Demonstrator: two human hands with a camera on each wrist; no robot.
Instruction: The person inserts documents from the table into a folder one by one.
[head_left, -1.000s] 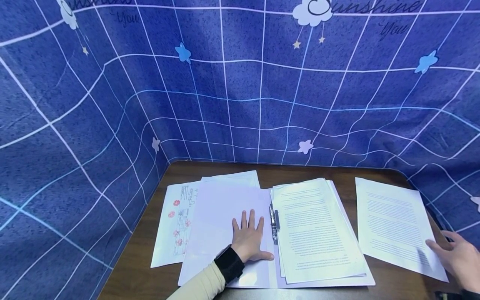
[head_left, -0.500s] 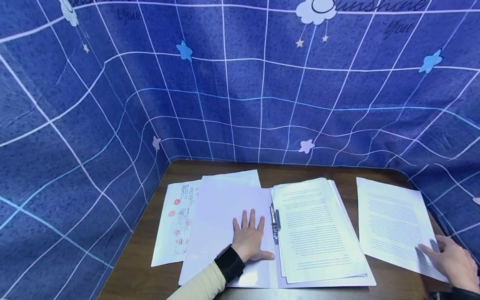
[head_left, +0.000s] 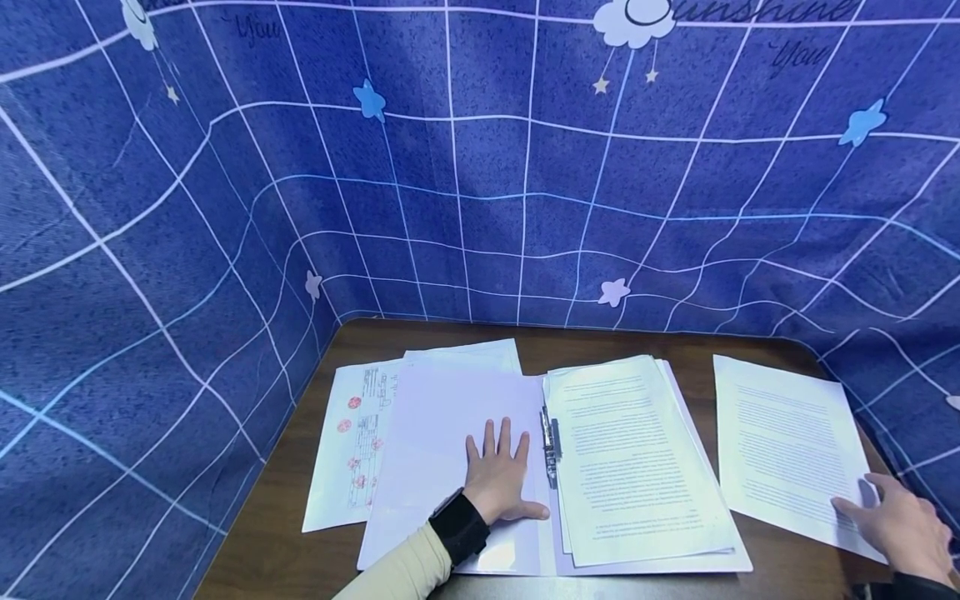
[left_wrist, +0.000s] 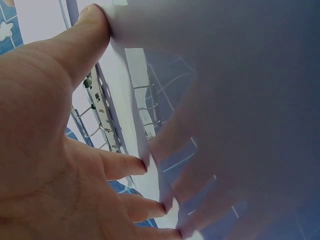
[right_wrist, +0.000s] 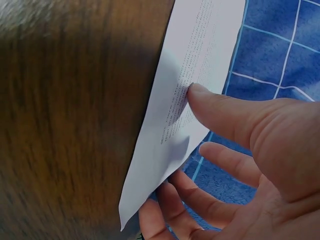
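Observation:
My left hand (head_left: 497, 483) lies flat with spread fingers on the inner cover of an open pale lilac folder (head_left: 442, 433), left of its metal clip (head_left: 549, 446). In the left wrist view the glossy cover (left_wrist: 260, 100) reflects its fingers. To the far right, my right hand (head_left: 903, 525) is at the lower right corner of a single printed sheet (head_left: 787, 450). Its thumb (right_wrist: 215, 107) reaches over the printed side, while loosely bent fingers (right_wrist: 200, 200) lie along the sheet's edge, some tips partly hidden by it. A wide gap separates thumb and fingers.
A stack of printed pages (head_left: 637, 467) lies on the folder's right half. Papers with red stamps (head_left: 341, 467) stick out from under the left cover. All rest on a dark wooden table (head_left: 262, 533), with a blue patterned curtain (head_left: 487, 167) behind and at both sides.
My right hand has moved left from the sheet's right edge, its thumb reaching further over the paper. The left hand stays in place on the cover.

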